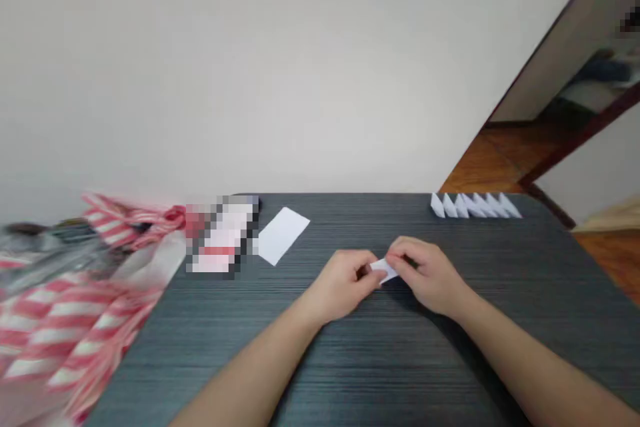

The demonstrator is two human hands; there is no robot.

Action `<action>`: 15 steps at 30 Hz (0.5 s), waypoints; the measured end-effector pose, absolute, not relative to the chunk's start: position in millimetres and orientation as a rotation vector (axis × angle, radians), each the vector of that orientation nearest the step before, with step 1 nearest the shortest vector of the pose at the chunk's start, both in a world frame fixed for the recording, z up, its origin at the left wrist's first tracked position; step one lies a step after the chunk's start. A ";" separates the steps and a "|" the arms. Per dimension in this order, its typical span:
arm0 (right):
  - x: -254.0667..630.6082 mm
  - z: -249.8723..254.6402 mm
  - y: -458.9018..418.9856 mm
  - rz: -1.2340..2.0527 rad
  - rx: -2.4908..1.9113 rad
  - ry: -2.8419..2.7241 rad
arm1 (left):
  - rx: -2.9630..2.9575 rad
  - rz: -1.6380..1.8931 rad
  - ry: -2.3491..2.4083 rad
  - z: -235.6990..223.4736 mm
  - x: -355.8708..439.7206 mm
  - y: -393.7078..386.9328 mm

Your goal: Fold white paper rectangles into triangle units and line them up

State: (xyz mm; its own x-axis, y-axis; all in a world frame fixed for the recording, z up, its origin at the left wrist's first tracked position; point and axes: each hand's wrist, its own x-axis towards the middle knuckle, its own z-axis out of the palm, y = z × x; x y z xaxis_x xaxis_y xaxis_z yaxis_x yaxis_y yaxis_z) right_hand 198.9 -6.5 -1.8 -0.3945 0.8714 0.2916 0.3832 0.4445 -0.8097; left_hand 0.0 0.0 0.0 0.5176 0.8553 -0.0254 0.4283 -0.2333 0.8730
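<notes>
Over the middle of the dark table, a small piece of white paper (pixel 384 271) is held between both hands. My left hand (pixel 347 283) pinches its left side between thumb and fingers. From the other side, my right hand (pixel 425 273) grips the right end with thumb and forefinger. The fingers cover part of the paper, so its full shape is hidden. Left of the hands, a flat white sheet (pixel 284 235) lies on the table. At the far right edge stands a row of several folded white paper pieces (pixel 473 205).
A blurred-out, phone-like object (pixel 225 233) lies at the table's back left. Red-and-white striped cloth (pixel 75 320) and clear plastic are heaped left of the dark table (pixel 390 367). A white wall (pixel 320 67) rises behind it; a wooden floor (pixel 480 163) shows at right.
</notes>
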 end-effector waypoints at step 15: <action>196.9 -4.8 -5.2 0.881 -1.057 -1.986 | 1.826 0.596 1.028 -4.6 -2.5 0.0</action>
State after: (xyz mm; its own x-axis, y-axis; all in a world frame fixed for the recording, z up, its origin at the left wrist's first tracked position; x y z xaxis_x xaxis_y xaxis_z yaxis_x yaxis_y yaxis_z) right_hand 196.9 -5.2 -4.8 -0.4135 0.8707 0.2663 0.3867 0.4328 -0.8143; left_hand -2.5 0.0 -4.6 0.5323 0.8461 -0.0270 0.3968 -0.2212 0.8909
